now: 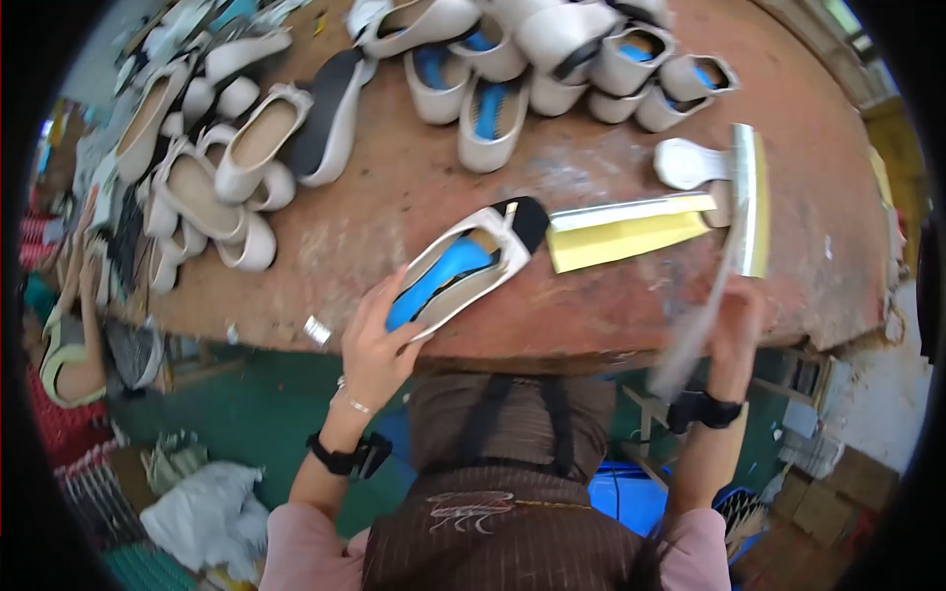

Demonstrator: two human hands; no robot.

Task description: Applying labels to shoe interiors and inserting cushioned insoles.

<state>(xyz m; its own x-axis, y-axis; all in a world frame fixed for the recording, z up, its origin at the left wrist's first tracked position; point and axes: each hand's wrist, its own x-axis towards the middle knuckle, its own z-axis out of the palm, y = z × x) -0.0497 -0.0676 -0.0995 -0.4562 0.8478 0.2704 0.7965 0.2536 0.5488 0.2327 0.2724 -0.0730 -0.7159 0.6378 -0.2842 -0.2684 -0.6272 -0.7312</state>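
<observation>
My left hand (379, 330) is closed on the heel end of a white flat shoe (500, 262) with a black toe cap and a bow, at the table's near edge. Inside the shoe, a bright blue patch (448, 276) covers part of the footbed. Over the near edge on the right, my right hand (737, 313) grips a thin, pale, flat piece (698, 330), smeared by motion; it looks long and narrow, but its kind cannot be made out.
Beyond the shoe lie a yellow sheet (631, 239) with a silvery edge and a second silvery-yellow strip (751, 202), beside a white sole-shaped piece (687, 164). Piled white shoes (493, 123) fill the far side; more shoes (202, 187) lie left. Another person's arm (87, 325) shows at far left.
</observation>
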